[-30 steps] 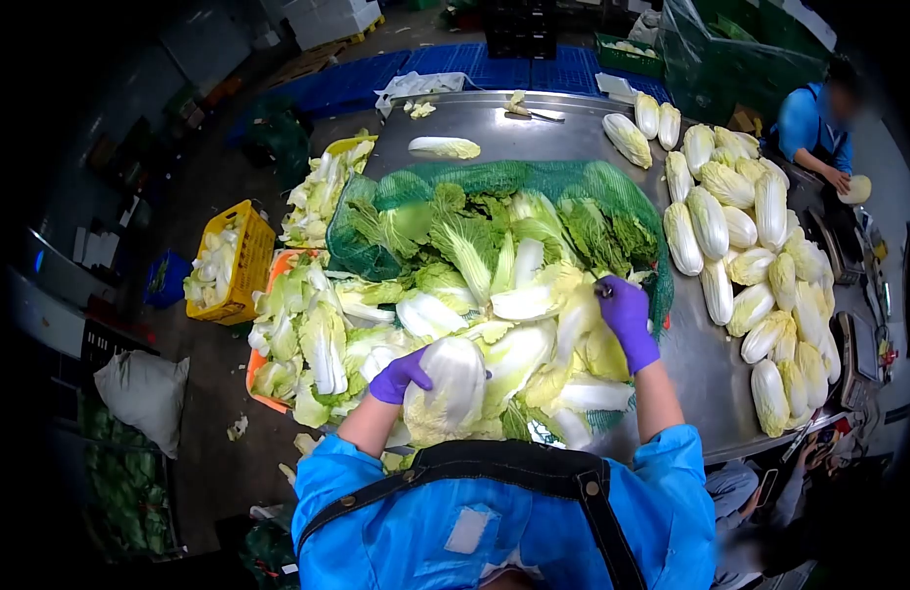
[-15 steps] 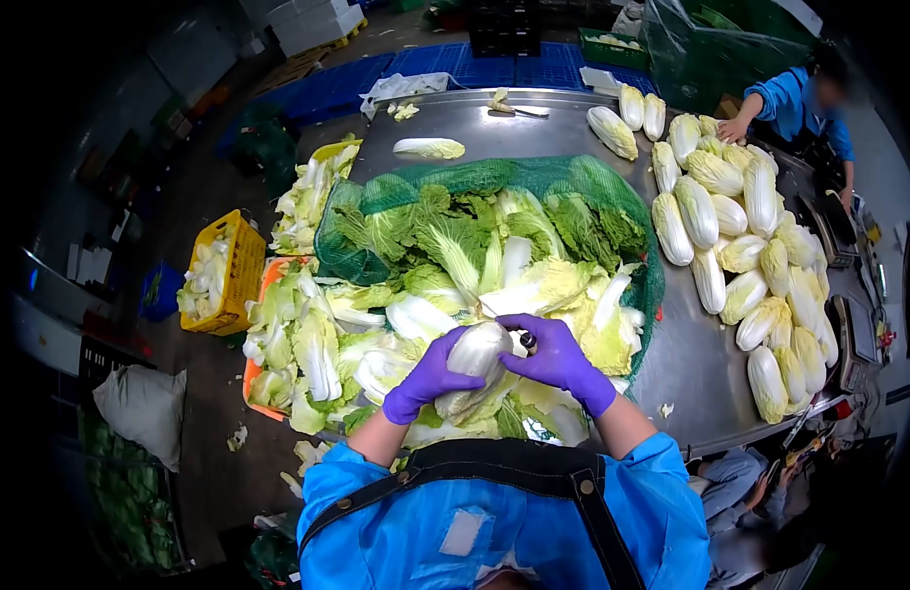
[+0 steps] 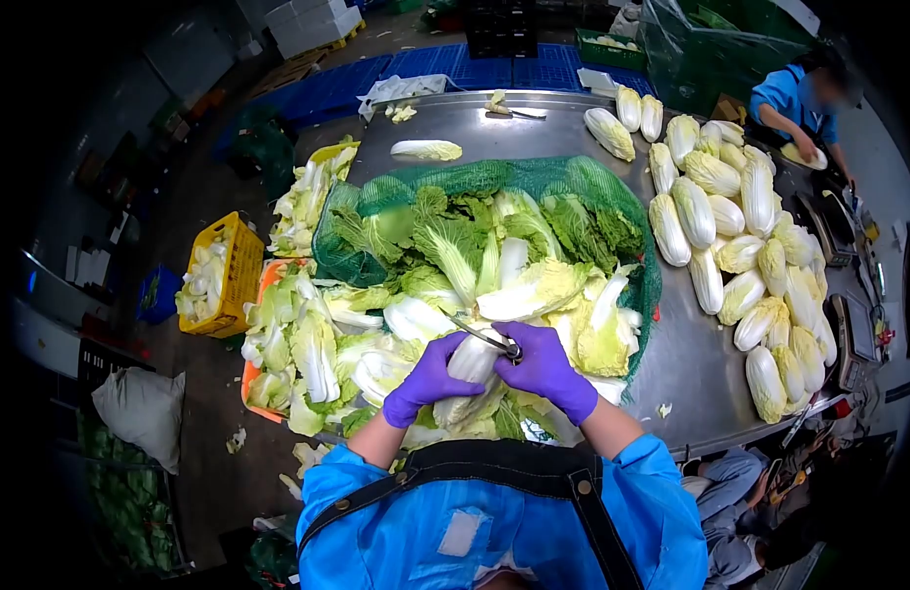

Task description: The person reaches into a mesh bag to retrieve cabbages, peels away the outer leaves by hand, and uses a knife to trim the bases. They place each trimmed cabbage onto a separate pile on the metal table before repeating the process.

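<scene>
My left hand, in a purple glove, is wrapped round a trimmed napa cabbage in front of my chest. In my right hand, gloved the same way, is a knife with a dark handle. Its thin blade points to the upper left and lies across the far end of the cabbage. Loose pale cabbage leaves spread beneath and around both hands. Beyond them, a green mesh bag lies opened out with leafy green cabbages in it.
Trimmed cabbages are piled on the right of the metal table. Another knife lies near its far edge. Leaf-filled crates, one yellow, one orange, stand at the left. A co-worker handles a cabbage at upper right.
The knife has swung so its blade now shows across the cabbage's end; the right hand has shifted slightly left. The co-worker's hand has moved from the pile and now has a cabbage.
</scene>
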Motion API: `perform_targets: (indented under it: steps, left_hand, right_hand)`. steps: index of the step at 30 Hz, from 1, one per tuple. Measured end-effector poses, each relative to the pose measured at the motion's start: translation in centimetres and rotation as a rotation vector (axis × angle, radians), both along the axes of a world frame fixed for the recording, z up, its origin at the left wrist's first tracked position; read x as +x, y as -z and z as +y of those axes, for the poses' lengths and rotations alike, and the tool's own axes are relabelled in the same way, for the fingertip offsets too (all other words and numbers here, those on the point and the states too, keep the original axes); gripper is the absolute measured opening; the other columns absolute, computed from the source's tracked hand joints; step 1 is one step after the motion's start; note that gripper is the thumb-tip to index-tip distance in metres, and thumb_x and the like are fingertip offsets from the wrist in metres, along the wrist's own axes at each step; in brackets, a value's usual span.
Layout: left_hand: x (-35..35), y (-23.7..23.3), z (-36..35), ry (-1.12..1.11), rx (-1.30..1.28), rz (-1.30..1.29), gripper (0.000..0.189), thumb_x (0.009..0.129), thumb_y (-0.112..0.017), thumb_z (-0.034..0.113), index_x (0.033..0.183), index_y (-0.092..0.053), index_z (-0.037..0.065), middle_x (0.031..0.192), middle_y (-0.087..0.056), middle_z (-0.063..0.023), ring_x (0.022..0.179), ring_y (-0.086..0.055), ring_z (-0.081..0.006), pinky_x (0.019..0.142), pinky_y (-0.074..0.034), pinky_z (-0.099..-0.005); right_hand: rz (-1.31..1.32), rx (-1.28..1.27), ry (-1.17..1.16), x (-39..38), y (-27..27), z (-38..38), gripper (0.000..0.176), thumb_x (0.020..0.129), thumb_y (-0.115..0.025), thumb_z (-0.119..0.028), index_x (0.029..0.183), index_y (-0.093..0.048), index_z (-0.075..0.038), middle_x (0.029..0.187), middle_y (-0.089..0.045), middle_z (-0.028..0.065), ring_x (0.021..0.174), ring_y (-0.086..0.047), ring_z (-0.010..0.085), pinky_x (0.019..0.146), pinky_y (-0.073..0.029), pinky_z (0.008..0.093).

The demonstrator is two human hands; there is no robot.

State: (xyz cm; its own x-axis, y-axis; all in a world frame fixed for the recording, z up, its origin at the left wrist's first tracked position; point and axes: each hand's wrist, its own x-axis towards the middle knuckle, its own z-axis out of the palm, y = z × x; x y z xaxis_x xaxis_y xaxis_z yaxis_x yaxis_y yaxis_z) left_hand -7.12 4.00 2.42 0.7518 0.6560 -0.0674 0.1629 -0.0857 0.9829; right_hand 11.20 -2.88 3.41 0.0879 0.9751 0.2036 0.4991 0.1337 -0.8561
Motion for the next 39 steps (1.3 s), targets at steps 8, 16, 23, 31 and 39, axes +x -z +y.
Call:
perform_targets:
  steps: [8, 16, 23, 31, 39]
  left_hand:
    - [-2.0, 1.0, 1.6, -0.088, -0.376, -0.227, 0.076, 0.050, -0.078, 0.017, 0.117, -0.049, -0.002, 0.104, -0.059, -0.0075, 0.096, -0.056, -0.0175, 0.088, -0.043, -0.0311]
    - [-0.9, 0.2, 0.9, -0.129, -0.211, -0.195, 0.075, 0.054, -0.078, 0.015, 0.120, -0.048, -0.001, 0.106, -0.058, -0.0078, 0.097, -0.054, -0.0165, 0.088, -0.042, -0.0307]
    - [0.5, -0.1, -0.2, -0.142, 0.089, -0.079, 0.072, 0.054, -0.081, 0.018, 0.115, -0.050, -0.001, 0.104, -0.058, -0.0087, 0.094, -0.054, -0.0154, 0.085, -0.043, -0.0302]
    - [-1.0, 0.5, 0.6, -0.057, -0.080, -0.022, 0.074, 0.053, -0.080, 0.018, 0.118, -0.050, 0.000, 0.106, -0.058, -0.0075, 0.095, -0.054, -0.0152, 0.087, -0.043, -0.0302]
    - [-4.4, 2.8, 2.9, 0.052, -0.703, -0.380, 0.084, 0.051, -0.068, 0.010, 0.129, -0.037, 0.001, 0.115, -0.054, -0.0126, 0.107, -0.052, -0.0260, 0.096, -0.038, -0.0346]
  right_hand:
    - [0.197, -0.005, 0.005, 0.9, 2.1, -0.1, 0.032, 0.068, -0.058, -0.004, 0.100, -0.063, -0.004, 0.082, -0.067, 0.0084, 0.059, -0.058, 0.0124, 0.060, -0.049, 0.0237]
    - [0.072, 0.045, 0.014, -0.5, -0.1, 0.0, 0.062, 0.065, -0.077, -0.029, 0.119, -0.054, -0.010, 0.098, -0.064, 0.0063, 0.062, -0.054, 0.0107, 0.058, -0.047, 0.0237]
    - [0.051, -0.077, 0.070, -0.8, -0.8, -0.1, 0.040, 0.067, -0.064, -0.017, 0.104, -0.055, -0.006, 0.080, -0.062, 0.0158, 0.070, -0.063, 0.0277, 0.064, -0.050, 0.0333]
    - [0.011, -0.020, 0.033, -0.3, 0.0, -0.1, 0.029, 0.066, -0.061, -0.012, 0.094, -0.058, -0.007, 0.066, -0.059, 0.0140, 0.061, -0.060, 0.0292, 0.057, -0.049, 0.0335]
    - [-0.053, -0.158, 0.204, 3.8, 2.0, -0.2, 0.035, 0.065, -0.056, -0.004, 0.099, -0.063, -0.010, 0.079, -0.065, 0.0119, 0.065, -0.063, 0.0237, 0.063, -0.051, 0.0302]
